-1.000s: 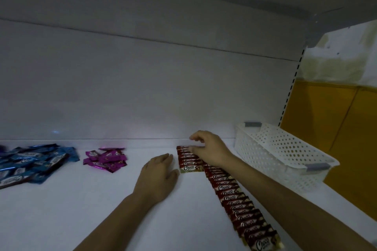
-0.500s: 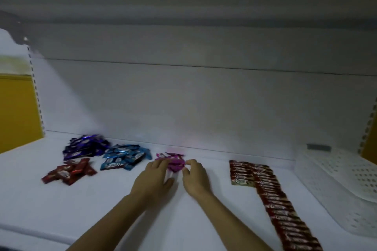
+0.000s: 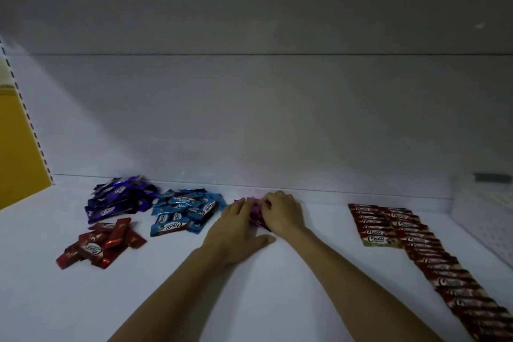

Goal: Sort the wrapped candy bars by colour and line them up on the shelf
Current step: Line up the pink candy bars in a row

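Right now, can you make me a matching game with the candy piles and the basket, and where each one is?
Things
1. purple candy bars
2. loose red candy bars
3. pink candy bars
4. white basket

Places
A. far right end of the shelf
B. between the left hand and the right hand
C. pile on the left, nearest the front
D. pile on the left, at the back wall

Pairs: 1-D, 2-C, 3-B, 4-A
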Motion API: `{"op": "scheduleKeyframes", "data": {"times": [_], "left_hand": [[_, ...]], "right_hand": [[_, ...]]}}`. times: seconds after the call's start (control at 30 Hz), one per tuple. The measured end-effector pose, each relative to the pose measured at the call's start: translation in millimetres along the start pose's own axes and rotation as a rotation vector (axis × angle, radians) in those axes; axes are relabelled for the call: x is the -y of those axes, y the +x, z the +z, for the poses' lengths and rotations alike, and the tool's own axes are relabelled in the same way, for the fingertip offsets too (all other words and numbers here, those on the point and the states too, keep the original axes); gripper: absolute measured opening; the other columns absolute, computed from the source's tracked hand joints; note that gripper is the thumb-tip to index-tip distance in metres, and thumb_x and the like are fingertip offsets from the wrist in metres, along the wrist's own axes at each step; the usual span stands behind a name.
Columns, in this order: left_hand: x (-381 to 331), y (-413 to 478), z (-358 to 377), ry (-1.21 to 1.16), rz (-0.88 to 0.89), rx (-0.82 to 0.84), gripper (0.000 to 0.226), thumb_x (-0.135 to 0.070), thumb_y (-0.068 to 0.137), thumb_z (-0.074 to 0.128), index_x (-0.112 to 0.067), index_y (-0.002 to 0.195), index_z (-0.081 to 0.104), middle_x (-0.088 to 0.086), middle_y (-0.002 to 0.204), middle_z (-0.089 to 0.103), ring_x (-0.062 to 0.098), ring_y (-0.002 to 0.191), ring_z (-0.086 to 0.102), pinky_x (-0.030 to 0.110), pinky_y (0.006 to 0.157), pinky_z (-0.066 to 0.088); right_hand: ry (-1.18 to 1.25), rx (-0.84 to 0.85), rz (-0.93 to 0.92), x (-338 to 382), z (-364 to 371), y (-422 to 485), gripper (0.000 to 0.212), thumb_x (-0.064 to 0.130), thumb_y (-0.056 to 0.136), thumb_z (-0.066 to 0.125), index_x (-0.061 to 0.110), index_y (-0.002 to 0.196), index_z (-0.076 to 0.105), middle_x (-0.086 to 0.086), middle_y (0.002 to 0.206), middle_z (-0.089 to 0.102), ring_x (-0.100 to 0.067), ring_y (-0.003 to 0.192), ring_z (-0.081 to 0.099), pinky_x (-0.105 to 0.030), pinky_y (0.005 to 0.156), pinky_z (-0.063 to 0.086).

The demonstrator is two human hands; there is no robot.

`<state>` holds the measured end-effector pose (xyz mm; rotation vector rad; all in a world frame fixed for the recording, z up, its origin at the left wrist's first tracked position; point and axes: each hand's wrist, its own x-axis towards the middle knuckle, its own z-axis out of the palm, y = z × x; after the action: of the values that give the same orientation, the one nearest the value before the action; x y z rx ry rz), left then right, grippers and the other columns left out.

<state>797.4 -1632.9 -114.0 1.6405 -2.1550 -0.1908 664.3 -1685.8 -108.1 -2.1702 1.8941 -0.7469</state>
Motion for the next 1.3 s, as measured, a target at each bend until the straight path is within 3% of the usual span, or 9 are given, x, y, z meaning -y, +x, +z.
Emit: {"op": "scheduleKeyframes", "data": {"times": [0.23, 0.43, 0.6, 0.67, 0.73, 0.83, 0.97, 1.1, 1.3], "left_hand": [[-6, 31, 1, 0.088, -0.057, 0.198, 0.096, -0.07, 0.082, 0.05, -0.022, 0.154, 0.007, 0.007, 0.16, 0.012, 0.029, 0.147, 0.012, 0.044, 0.118, 0.02], [-14, 27, 10, 0.018, 0.083, 0.03, 0.061, -0.056, 0.083, 0.057, -0.023, 0.134, 0.049, 0.0, 0.131, 0.049, 0.024, 0.122, 0.044, 0.032, 0.096, 0.041], [-8, 28, 19, -0.095, 0.08, 0.024, 0.069, -0.073, 0.069, 0.064, -0.024, 0.117, 0.055, 0.002, 0.138, 0.048, 0.022, 0.138, 0.031, 0.033, 0.104, 0.034], [-8, 32, 20, -0.125, 0.081, 0.031, 0.069, -0.076, 0.065, 0.065, -0.022, 0.106, 0.052, -0.004, 0.114, 0.059, 0.018, 0.114, 0.051, 0.027, 0.088, 0.042], [-8, 32, 20, -0.19, 0.076, 0.026, 0.068, -0.076, 0.063, 0.066, -0.022, 0.101, 0.048, -0.011, 0.099, 0.059, 0.012, 0.094, 0.053, 0.025, 0.074, 0.042], [-7, 32, 20, -0.21, 0.113, 0.02, 0.068, -0.075, 0.064, 0.065, -0.025, 0.105, 0.045, -0.013, 0.1, 0.06, 0.012, 0.096, 0.054, 0.028, 0.074, 0.046], [-6, 32, 18, -0.253, 0.135, 0.069, 0.105, -0.08, 0.058, 0.065, -0.025, 0.142, 0.032, -0.007, 0.129, 0.057, 0.015, 0.12, 0.05, 0.035, 0.1, 0.043], [-5, 30, 21, -0.192, 0.214, 0.095, 0.107, -0.078, 0.062, 0.065, -0.026, 0.147, 0.026, -0.004, 0.137, 0.051, 0.017, 0.125, 0.045, 0.033, 0.103, 0.039], [-8, 29, 21, -0.141, 0.257, 0.042, 0.081, -0.084, 0.061, 0.055, -0.036, 0.126, 0.044, -0.016, 0.115, 0.055, 0.01, 0.109, 0.047, 0.029, 0.096, 0.038]], "right_hand": [[0.288, 0.023, 0.001, -9, -7, -20, 0.029, 0.023, 0.095, 0.044, 0.017, 0.097, 0.072, -0.002, 0.102, 0.067, -0.021, 0.092, 0.062, -0.037, 0.084, 0.05], [0.502, -0.124, 0.096, -21, -16, -27, 0.021, 0.015, 0.095, 0.048, 0.014, 0.1, 0.068, 0.0, 0.102, 0.069, -0.017, 0.094, 0.063, -0.031, 0.086, 0.05], [0.495, -0.137, 0.138, -32, -18, -24, 0.021, 0.012, 0.093, 0.052, 0.019, 0.108, 0.064, 0.0, 0.103, 0.068, -0.015, 0.09, 0.064, -0.029, 0.082, 0.053], [0.521, -0.147, 0.121, -34, -18, -22, 0.016, 0.02, 0.091, 0.059, 0.021, 0.106, 0.065, 0.002, 0.098, 0.068, -0.014, 0.087, 0.066, -0.031, 0.082, 0.054], [0.588, -0.173, 0.141, -35, -23, -20, 0.012, 0.027, 0.09, 0.062, 0.023, 0.101, 0.065, 0.004, 0.094, 0.066, -0.016, 0.083, 0.067, -0.037, 0.08, 0.056], [0.595, -0.197, 0.183, -38, -32, -22, 0.009, 0.027, 0.09, 0.059, 0.022, 0.089, 0.066, 0.004, 0.089, 0.067, -0.017, 0.083, 0.066, -0.04, 0.079, 0.057], [0.258, 0.053, 0.189, -36, -52, -30, 0.017, 0.038, 0.083, 0.067, 0.025, 0.093, 0.064, 0.004, 0.093, 0.067, -0.011, 0.082, 0.064, -0.027, 0.071, 0.053], [0.251, 0.38, 0.275, -26, -76, -37, 0.039, 0.026, 0.078, 0.076, 0.022, 0.11, 0.055, -0.002, 0.094, 0.062, -0.014, 0.074, 0.065, -0.021, 0.05, 0.051], [0.57, 0.289, 0.214, -10, -59, -43, 0.021, 0.003, 0.081, 0.07, 0.013, 0.099, 0.064, -0.005, 0.082, 0.07, -0.015, 0.072, 0.07, -0.024, 0.059, 0.053]]}}
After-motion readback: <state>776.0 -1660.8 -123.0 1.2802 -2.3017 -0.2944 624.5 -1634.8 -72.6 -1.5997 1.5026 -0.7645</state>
